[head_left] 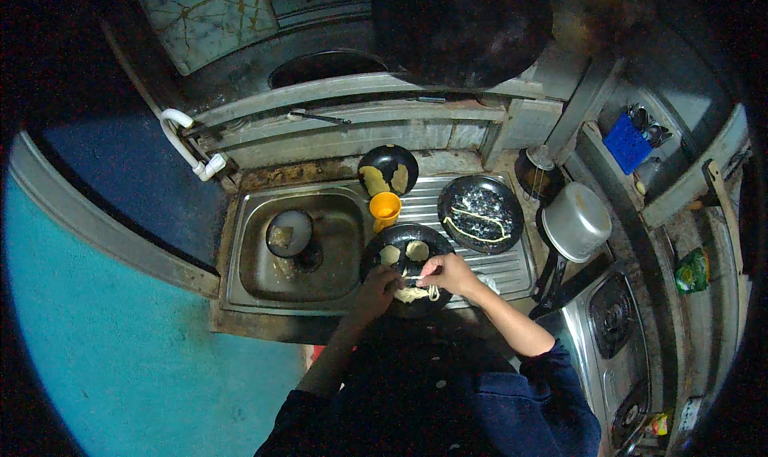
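Observation:
Close in front of me, a round black pan [374, 253] holds two pale dough rounds [417, 251] and a loose heap of dough [412, 295]. A thin pale dough strip [414, 280] stretches between my two hands above this pan. My left hand [381, 284] is closed on the strip's left end, its fingers partly in shadow. From the right, my right hand [450, 274] pinches the other end, and some dough hangs below its fingers. To the right lies a black pan [512, 203] dusted with white flour, with a long curved dough strip [480, 229] in it.
A steel sink [256, 285] at left holds a small dark pan [290, 233]. Behind my hands stand an orange cup [386, 207] and a black pan [389, 157] with flat brownish pieces. At right are a silver pot [578, 221], a two-burner stove [612, 321] and a blue cutlery basket [626, 143].

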